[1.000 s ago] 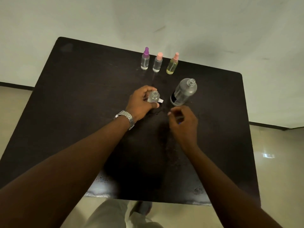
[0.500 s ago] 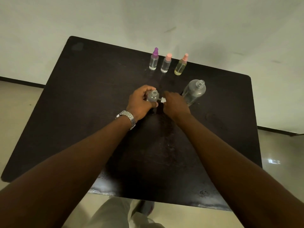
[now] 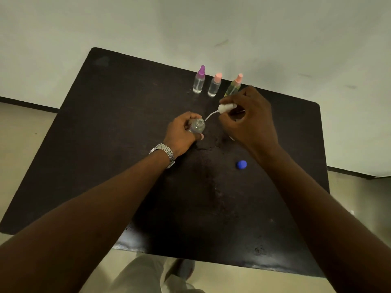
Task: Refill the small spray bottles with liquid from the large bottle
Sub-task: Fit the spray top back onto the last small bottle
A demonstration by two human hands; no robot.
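The person's left hand (image 3: pixel 182 134) is curled round a small clear plastic spray bottle (image 3: pixel 197 126), gripping its body and standing it on the dark brown tabletop (image 3: pixel 118 127). The bottle's neck is open, with no sprayer on it. It seems to hold some clear liquid, though the level is hard to read. A silver metal wristwatch (image 3: pixel 164 152) sits on that wrist.

The right hand (image 3: pixel 247 121) is raised just beside the bottle, thumb and fingers pinching a white plastic spray head (image 3: pixel 227 107). Its thin white dip tube (image 3: pixel 210 115) slants down toward the open neck. The tube's tip is at the rim, but whether it is inside cannot be told.

The step in hand looks to be the fitting of the sprayer at this bottle's neck. One view does not settle whether it is going in or coming out. If it is going in, the next move calls for steering the limp tube tip into the narrow opening, lowering the head straight, and twisting it tight while the left hand braces the bottle.

A round blue plastic cap (image 3: pixel 241 164) lies loose on the table near the right forearm; it is probably the large bottle's. The large bottle itself does not show and may be hidden behind the right hand.

At the table's far edge three small bottles stand upright in a row with their sprayers on: a purple-topped clear bottle (image 3: pixel 199 81), a pink-topped clear bottle (image 3: pixel 214 86) and a pink-topped yellow-green bottle (image 3: pixel 233 87).
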